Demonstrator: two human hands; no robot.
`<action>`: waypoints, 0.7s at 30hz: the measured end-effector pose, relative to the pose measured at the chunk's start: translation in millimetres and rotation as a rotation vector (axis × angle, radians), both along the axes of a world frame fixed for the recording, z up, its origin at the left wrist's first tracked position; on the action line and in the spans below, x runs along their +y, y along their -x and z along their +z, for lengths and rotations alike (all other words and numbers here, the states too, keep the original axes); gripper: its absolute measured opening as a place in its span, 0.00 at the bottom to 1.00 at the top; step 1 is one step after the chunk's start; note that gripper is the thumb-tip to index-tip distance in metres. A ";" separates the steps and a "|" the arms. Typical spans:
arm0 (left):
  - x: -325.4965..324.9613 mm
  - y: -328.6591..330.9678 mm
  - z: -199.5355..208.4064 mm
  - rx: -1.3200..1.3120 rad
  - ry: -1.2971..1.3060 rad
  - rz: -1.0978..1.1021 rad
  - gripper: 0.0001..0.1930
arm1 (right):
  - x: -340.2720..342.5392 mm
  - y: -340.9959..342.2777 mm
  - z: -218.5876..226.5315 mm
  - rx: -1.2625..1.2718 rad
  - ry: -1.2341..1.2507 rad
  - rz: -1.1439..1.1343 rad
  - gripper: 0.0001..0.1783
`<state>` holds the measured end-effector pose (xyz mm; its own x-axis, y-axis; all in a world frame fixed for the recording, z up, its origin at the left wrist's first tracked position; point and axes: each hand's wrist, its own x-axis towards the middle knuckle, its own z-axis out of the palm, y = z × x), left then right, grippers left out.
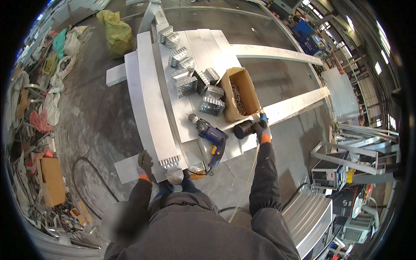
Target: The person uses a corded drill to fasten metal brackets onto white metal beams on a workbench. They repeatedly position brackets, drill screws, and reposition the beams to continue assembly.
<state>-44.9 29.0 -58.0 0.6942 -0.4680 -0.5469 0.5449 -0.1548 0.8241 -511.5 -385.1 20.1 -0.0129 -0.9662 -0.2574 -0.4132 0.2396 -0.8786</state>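
"What's the left hand [145,161] doing?"

"It's gloved, fingers toward twelve o'clock at the edge of the long pale beam [149,104]; the ribbed metal end piece [169,162] lies at three o'clock from them, and I can't tell how widely they're spread or whether they grip anything"

"Further right?"

"The drill [212,137] lies on the panels [184,130], chuck toward half past ten; then the cardboard box [248,86] and the black cylinder [243,129]"

"And the right hand [261,128]?"

"Gloved fingers curled closed on a blue item [264,117], which sticks out at twelve o'clock; from them, the box stands at eleven, the cylinder just beside at nine"
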 end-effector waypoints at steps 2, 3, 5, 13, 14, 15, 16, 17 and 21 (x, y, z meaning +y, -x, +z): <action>-19.2 11.7 88.9 -0.139 0.082 -0.048 0.17 | 0.6 2.4 -14.2 0.146 0.147 -0.041 0.32; -25.1 21.1 138.4 -0.161 0.208 -0.094 0.17 | 0.6 4.5 -22.6 0.227 0.124 -0.121 0.31; -32.2 37.0 234.1 -0.244 0.549 -0.239 0.19 | -8.4 4.0 -41.6 0.312 0.107 -0.231 0.29; -71.6 75.3 378.2 -0.955 0.800 -0.939 0.19 | -67.3 41.3 -82.9 -0.277 -0.467 -0.024 0.16; -79.6 81.6 378.8 -0.993 0.798 -0.969 0.19 | -67.4 42.9 -80.1 -0.217 -0.324 -0.105 0.19; -87.4 87.6 378.7 -1.022 0.799 -0.998 0.19 | -65.6 40.9 -77.4 -0.142 -0.184 -0.183 0.22; -93.9 93.3 378.7 -1.044 0.802 -1.018 0.19 | -64.5 40.3 -69.9 -0.132 -0.167 -0.181 0.23; -99.2 96.9 379.3 -1.059 0.794 -1.036 0.19 | -61.1 36.9 -63.4 -0.142 -0.184 -0.150 0.23; -119.7 106.6 382.4 -1.099 0.770 -1.075 0.19 | -56.4 26.8 -35.6 -0.212 -0.230 -0.049 0.25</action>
<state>-151.5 -90.7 324.3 -0.2165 -0.8445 0.4899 -0.3578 0.5355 0.7650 -538.3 -441.5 -15.5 0.0189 -0.8819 -0.4711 -0.2099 0.4571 -0.8643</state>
